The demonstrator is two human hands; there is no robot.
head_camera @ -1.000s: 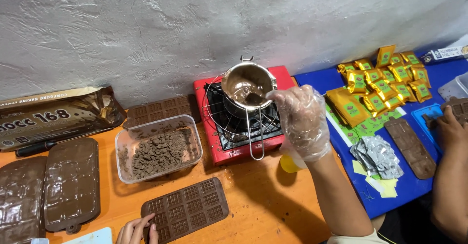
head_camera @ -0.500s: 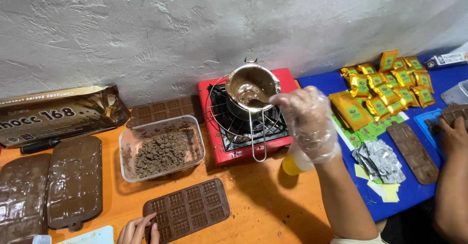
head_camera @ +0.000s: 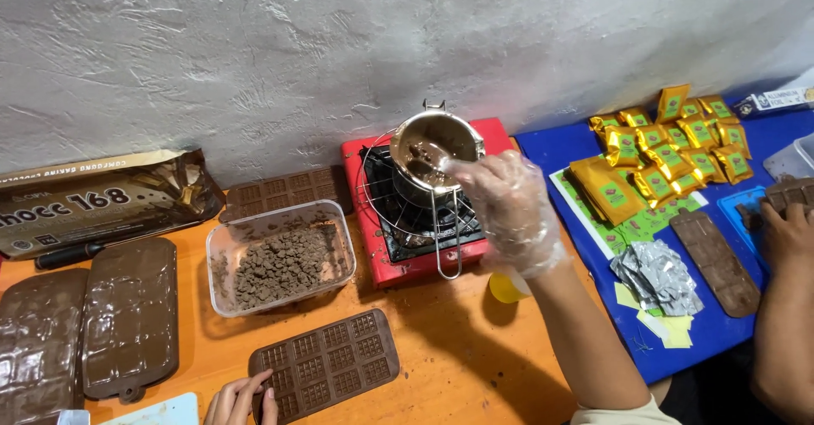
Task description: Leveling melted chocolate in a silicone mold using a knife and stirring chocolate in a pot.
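My right hand point(head_camera: 509, 213), in a clear plastic glove, hovers at the near rim of a small steel pot point(head_camera: 434, 141). Its fingers are loosely spread and I see nothing in them. The pot holds melted chocolate with some lumps and stands on a wire rack on a red stove point(head_camera: 407, 221). At the bottom edge my left hand point(head_camera: 242, 398) grips the near-left corner of a brown chocolate mould point(head_camera: 326, 374) lying flat on the orange table. A clear tub of chopped chocolate point(head_camera: 280, 260) stands between mould and wall.
Brown moulds point(head_camera: 127, 315) lie at the left, one more mould point(head_camera: 284, 192) and an opened chocolate bag point(head_camera: 85, 204) by the wall. On the blue mat point(head_camera: 560, 149) are gold wrapped bars point(head_camera: 670, 149), foil point(head_camera: 657, 272) and another person's hand point(head_camera: 788, 230).
My right hand has stayed over the pot, its fingers shifting slightly along the rim. My left hand has kept its hold on the mould.
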